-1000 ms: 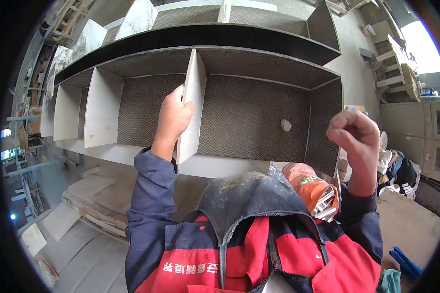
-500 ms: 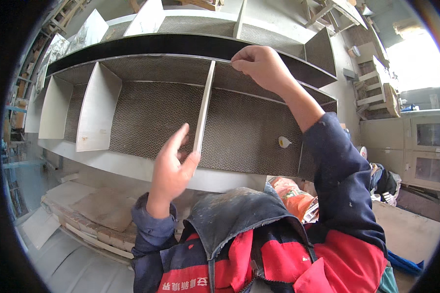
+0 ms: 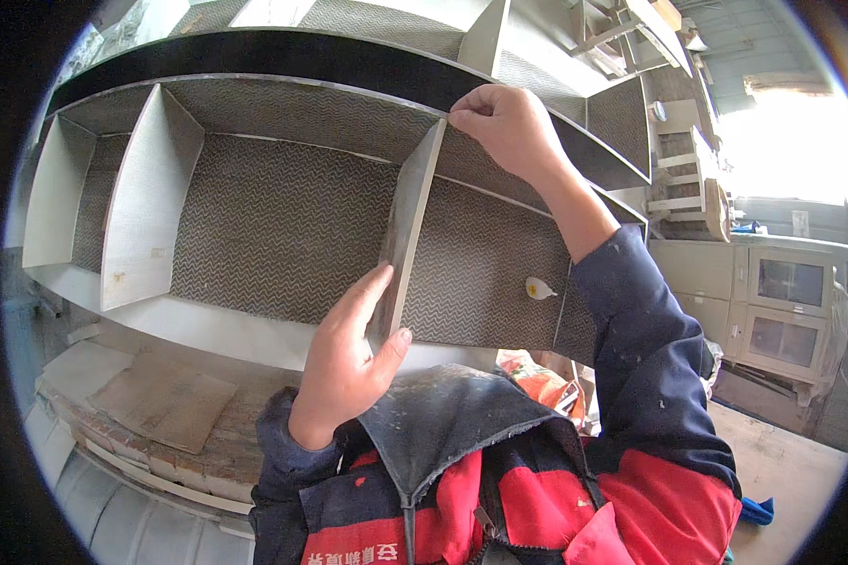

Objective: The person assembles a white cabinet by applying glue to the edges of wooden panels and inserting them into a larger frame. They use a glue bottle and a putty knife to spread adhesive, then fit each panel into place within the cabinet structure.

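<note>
My left hand (image 3: 349,363) is at the near end of a pale divider panel (image 3: 416,221) standing in a long open cabinet carcass. Its fingers lie along the panel's left face, with the thumb at the near right edge. At the panel's far end, by the carcass's far rim, my right hand (image 3: 504,122) is closed in a pinch. Whatever is between those fingertips is too small or hidden to make out. A small white teardrop-shaped object with a yellow patch (image 3: 539,288) lies on the patterned back board (image 3: 273,235), right of the panel.
Another pale divider (image 3: 149,202) stands farther left in the carcass. Beyond the black side panel (image 3: 283,55) lies a second compartmented carcass. Stacked boards (image 3: 160,400) are at the lower left; an orange bag (image 3: 542,381) sits near my right arm. A pale cupboard (image 3: 787,306) stands at right.
The view has shifted. The divider's far end has moved right and now meets my right fingertips; more of its left face shows. My left hand has stayed with its near end.
</note>
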`<action>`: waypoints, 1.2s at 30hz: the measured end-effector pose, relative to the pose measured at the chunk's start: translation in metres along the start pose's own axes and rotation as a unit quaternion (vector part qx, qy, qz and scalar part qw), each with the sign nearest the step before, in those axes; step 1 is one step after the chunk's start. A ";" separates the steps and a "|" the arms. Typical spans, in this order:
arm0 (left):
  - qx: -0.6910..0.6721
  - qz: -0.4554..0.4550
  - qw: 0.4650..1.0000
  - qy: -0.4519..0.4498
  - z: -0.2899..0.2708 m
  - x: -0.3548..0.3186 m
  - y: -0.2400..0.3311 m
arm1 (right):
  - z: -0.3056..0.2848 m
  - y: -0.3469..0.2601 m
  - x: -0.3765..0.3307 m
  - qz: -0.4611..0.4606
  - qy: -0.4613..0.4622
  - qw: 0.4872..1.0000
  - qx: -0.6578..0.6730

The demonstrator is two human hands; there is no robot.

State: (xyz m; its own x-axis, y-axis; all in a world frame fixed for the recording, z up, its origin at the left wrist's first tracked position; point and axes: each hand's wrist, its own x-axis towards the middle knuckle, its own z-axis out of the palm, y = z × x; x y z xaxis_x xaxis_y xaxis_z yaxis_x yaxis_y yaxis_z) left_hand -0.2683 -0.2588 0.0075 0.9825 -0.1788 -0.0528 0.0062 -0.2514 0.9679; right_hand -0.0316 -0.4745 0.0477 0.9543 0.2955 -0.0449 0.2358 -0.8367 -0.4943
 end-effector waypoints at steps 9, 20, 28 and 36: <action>-0.016 0.020 1.000 0.001 -0.003 0.014 -0.003 | 0.000 -0.006 -0.003 -0.011 0.000 1.000 0.001; -0.035 0.017 0.999 -0.002 -0.002 0.019 -0.004 | -0.003 -0.003 -0.003 -0.006 -0.014 1.000 0.017; -0.043 0.019 0.999 -0.004 -0.001 0.018 -0.007 | -0.002 0.000 0.006 -0.023 -0.008 0.999 0.021; -0.099 -0.031 0.995 0.011 -0.009 0.000 -0.006 | -0.002 0.007 0.006 -0.027 0.014 0.999 0.037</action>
State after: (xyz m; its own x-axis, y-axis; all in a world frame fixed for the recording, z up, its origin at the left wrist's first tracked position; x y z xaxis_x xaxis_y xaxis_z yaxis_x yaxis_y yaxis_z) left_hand -0.2664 -0.2483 0.0037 0.9829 -0.1477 -0.1101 0.1009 -0.0681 0.9926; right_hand -0.0238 -0.4795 0.0461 0.9456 0.3251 0.0080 0.2739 -0.7829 -0.5586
